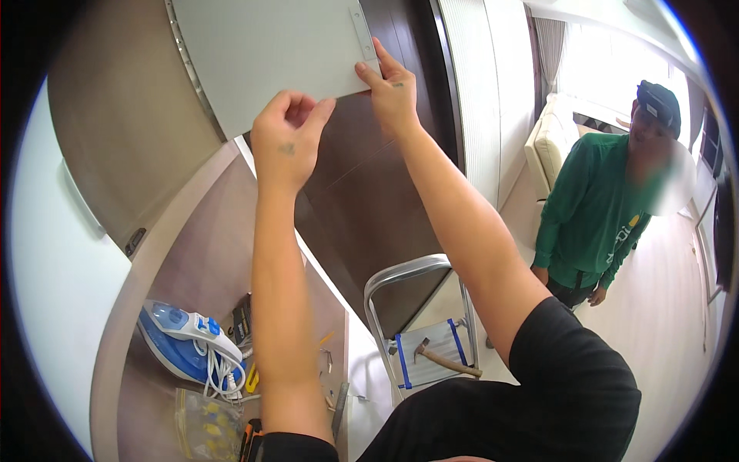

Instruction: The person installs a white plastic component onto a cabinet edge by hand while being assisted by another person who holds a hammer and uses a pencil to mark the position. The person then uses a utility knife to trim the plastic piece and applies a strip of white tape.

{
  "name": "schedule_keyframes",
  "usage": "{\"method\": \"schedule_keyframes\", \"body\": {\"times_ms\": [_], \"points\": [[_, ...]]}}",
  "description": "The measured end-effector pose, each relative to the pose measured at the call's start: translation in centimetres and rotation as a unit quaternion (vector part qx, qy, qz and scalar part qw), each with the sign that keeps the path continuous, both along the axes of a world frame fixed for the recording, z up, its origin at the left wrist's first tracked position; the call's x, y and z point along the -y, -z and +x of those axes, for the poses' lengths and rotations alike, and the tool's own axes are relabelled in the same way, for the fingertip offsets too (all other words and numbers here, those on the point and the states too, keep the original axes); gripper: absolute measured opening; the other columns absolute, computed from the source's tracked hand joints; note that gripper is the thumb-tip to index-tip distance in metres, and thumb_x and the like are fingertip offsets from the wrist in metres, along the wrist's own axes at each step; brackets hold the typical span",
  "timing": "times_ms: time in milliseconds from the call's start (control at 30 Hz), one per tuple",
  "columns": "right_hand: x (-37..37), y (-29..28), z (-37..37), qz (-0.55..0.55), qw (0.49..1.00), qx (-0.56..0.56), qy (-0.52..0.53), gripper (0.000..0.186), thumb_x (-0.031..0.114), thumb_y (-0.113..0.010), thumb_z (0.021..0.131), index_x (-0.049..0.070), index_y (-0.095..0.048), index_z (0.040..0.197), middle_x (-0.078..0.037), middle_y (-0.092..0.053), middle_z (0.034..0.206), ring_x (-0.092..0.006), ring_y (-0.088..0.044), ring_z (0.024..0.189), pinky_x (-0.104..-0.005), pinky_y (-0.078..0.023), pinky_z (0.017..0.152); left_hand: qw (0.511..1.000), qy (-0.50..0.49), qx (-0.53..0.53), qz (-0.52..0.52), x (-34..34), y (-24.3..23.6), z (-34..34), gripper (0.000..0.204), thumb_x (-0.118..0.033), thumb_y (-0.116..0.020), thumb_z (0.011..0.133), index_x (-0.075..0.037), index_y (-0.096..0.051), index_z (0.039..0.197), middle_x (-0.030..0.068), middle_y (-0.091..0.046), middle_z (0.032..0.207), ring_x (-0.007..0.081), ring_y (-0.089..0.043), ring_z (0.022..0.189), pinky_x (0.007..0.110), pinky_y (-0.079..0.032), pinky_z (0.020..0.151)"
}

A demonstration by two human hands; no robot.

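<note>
A pale grey-white panel (269, 58) fills the upper middle, with a perforated metal strip on its left edge and a narrow metal strip (361, 34) on its right edge. My right hand (394, 91) grips the panel's lower right corner, its thumb on the front face and fingers around the side edge. Just under the panel's bottom edge is my left hand (285, 146), fingers curled and thumb brought toward the index finger in a pinch. What it holds, if anything, is too small to tell.
Below my left arm, a cabinet shelf carries a blue-and-white iron (188, 339), a clear bag of yellow pieces (208, 427) and tools. A hammer (443, 359) lies on a stepladder (419, 327). A person in green (593, 204) stands at right near a cream sofa (556, 138).
</note>
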State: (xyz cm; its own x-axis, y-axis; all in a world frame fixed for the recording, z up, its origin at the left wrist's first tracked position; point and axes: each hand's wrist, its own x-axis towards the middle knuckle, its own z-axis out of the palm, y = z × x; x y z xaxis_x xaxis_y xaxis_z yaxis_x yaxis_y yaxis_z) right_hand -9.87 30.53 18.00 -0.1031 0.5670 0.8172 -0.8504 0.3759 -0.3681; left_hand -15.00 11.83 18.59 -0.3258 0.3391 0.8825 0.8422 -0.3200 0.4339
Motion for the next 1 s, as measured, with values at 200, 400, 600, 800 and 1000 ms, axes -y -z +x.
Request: {"method": "schedule_keyframes", "body": {"times_ms": [200, 400, 600, 800, 1000], "points": [[-2.3, 0.1, -1.2, 0.016, 1.0, 0.002, -0.012, 0.064, 0.008, -0.071, 0.096, -0.004, -0.045, 0.153, -0.01, -0.074, 0.115, -0.0117, -0.068, 0.095, -0.0298, -0.058, 0.08, 0.98, 0.103, 0.171, 0.01, 2.8, 10.6, 4.6, 0.015, -0.011, -0.08, 0.091, -0.006, -0.066, 0.09, -0.0036, -0.061, 0.079, 0.0047, -0.053, 0.072, 0.023, -0.046, 0.064], [-3.3, 0.0, -1.3, 0.029, 0.999, 0.039, -0.007, 0.068, 0.012, -0.076, 0.093, -0.004, -0.046, 0.153, -0.01, -0.075, 0.114, -0.011, -0.068, 0.096, -0.0279, -0.057, 0.083, 0.941, 0.108, 0.195, -0.257, 3.0, 29.0, 9.7, 0.007, -0.009, -0.076, 0.092, -0.007, -0.07, 0.095, -0.0026, -0.065, 0.082, 0.0062, -0.057, 0.069, 0.024, -0.047, 0.065], [-4.5, 0.4, -1.5, 0.079, 0.996, 0.012, -0.04, 0.073, 0.015, -0.081, 0.09, -0.004, -0.047, 0.152, -0.015, -0.073, 0.124, -0.0131, -0.069, 0.103, -0.0261, -0.054, 0.091, 0.868, 0.129, 0.252, -0.409, 3.8, 33.5, 14.4, 0.018, -0.008, -0.079, 0.09, -0.005, -0.074, 0.107, 0.0037, -0.073, 0.093, 0.0119, -0.071, 0.086, 0.028, -0.054, 0.075], [-5.0, 0.6, -0.5, 0.101, 0.994, -0.002, 0.031, 0.074, 0.017, -0.082, 0.084, -0.001, -0.052, 0.149, -0.021, -0.074, 0.119, -0.017, -0.072, 0.104, -0.0303, -0.054, 0.091, 0.997, -0.079, -0.011, -0.025, -3.2, 13.3, 13.0, 0.025, 0.001, -0.078, 0.084, 0.0, -0.072, 0.108, 0.0126, -0.07, 0.102, 0.0219, -0.067, 0.089, 0.033, -0.055, 0.079], [-0.8, 0.2, 0.6, 0.109, 0.987, -0.078, 0.09, 0.069, 0.016, -0.081, 0.082, 0.01, -0.059, 0.147, -0.019, -0.074, 0.103, -0.0283, -0.075, 0.086, -0.0336, -0.057, 0.08, 0.876, -0.356, -0.289, 0.147, -9.3, -4.7, 8.8, 0.045, -0.014, -0.076, 0.09, 0.002, -0.064, 0.131, 0.0161, -0.066, 0.124, 0.0358, -0.065, 0.11, 0.041, -0.052, 0.097]]}}
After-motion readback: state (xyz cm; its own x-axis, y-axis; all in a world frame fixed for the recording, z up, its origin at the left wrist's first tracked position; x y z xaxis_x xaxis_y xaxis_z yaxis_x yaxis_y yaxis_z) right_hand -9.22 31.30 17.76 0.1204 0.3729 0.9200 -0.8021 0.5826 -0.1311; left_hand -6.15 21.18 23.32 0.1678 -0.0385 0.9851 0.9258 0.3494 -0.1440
